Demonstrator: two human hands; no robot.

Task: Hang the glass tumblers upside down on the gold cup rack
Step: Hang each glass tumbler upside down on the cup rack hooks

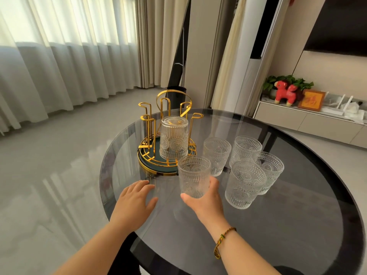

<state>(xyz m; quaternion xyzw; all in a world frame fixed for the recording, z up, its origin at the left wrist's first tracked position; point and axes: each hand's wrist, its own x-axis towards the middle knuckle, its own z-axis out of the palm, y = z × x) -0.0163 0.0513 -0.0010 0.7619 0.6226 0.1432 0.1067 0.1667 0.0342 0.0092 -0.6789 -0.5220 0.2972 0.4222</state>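
Observation:
The gold cup rack (153, 124) stands on a dark green round tray at the far left of the round glass table (297, 225). One embossed glass tumbler (174, 138) hangs upside down on a front peg. My right hand (206, 201) grips another tumbler (194, 176) upright by its base, just in front of the rack. Several more tumblers (245, 183) stand upright in a cluster to the right. My left hand (135, 201) hovers flat over the table's left edge, fingers apart, holding nothing.
The table's left rim lies under my left hand, with grey floor beyond it. A low cabinet (309, 120) with a red toy horse (285, 92) and a framed picture stands at the right. Curtains hang at the back left.

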